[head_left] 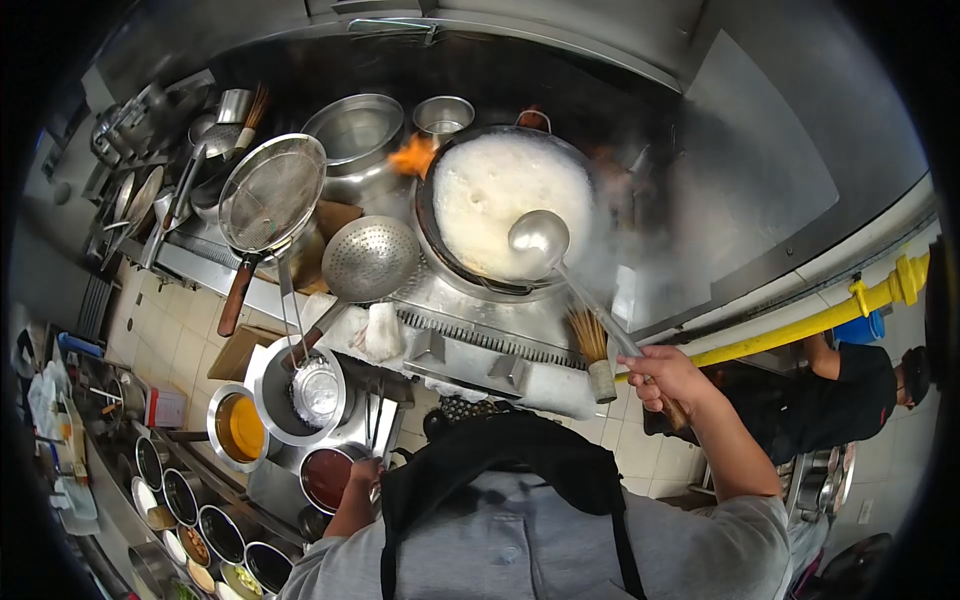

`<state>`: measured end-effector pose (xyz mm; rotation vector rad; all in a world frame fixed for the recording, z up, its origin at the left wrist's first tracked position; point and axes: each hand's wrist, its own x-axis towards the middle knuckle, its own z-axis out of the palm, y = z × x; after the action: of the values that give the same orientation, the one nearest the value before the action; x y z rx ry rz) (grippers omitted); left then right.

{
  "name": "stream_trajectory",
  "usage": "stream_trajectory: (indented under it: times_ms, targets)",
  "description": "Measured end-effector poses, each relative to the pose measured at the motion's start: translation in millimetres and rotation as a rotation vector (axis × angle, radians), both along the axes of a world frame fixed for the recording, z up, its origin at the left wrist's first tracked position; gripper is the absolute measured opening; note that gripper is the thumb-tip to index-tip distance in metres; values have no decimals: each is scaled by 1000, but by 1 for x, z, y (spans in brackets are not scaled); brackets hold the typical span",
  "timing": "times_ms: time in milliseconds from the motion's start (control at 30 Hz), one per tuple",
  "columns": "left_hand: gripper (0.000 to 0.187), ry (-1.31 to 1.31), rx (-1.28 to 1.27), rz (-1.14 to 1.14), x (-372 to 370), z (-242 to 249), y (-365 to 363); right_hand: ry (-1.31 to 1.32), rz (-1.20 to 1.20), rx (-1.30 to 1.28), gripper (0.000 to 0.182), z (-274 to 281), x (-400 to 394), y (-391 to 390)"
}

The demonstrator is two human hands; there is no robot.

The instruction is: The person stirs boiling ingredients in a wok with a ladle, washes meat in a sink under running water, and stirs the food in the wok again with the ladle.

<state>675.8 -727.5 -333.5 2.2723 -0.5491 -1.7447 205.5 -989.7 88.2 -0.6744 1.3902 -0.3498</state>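
Note:
A long-handled ladle (540, 238) is in my right hand (668, 383), its fingers wrapped round the handle. The ladle's bowl lies over the near right part of a black wok (428, 215) full of white, foaming liquid (500, 190). Orange flame (412, 156) rises at the wok's left side. My left hand (368, 472) is low at the left, beside a pot of dark red sauce (326, 478) and some upright metal utensils; its fingers are too hidden to read.
Left of the wok are a perforated skimmer (370, 258), a mesh strainer (272, 190) and a large metal pot (355, 130). A bamboo brush (592, 350) stands near the ladle handle. Bowl of yellow liquid (240, 427) at lower left. A person in black (830, 395) is at the right.

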Motion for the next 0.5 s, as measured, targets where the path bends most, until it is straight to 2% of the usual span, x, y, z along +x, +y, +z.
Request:
stream_trajectory:
  times_ms: [67,100,167,300,367,433,500]
  targets:
    - [17,60,-63,382,-8,21,1,-17,4,19,20,-4,4,-9]
    - [17,61,-62,388,-11,37,1,-95,-9,87,21,-7,5,-14]
    - [17,220,-80,622,-17,61,-1,-170,-13,152,21,-13,8,-22]
    - [16,94,49,555,-16,34,15,-293,-30,246,26,-21,26,-35]
    - [14,125,135,524,-10,0,30,-350,-53,293,27,-26,31,-41]
    - [14,205,119,582,-3,-26,45,-459,-91,369,21,-30,32,-48]
    - [15,287,103,639,-6,-23,48,-459,-86,360,22,-31,33,-50]
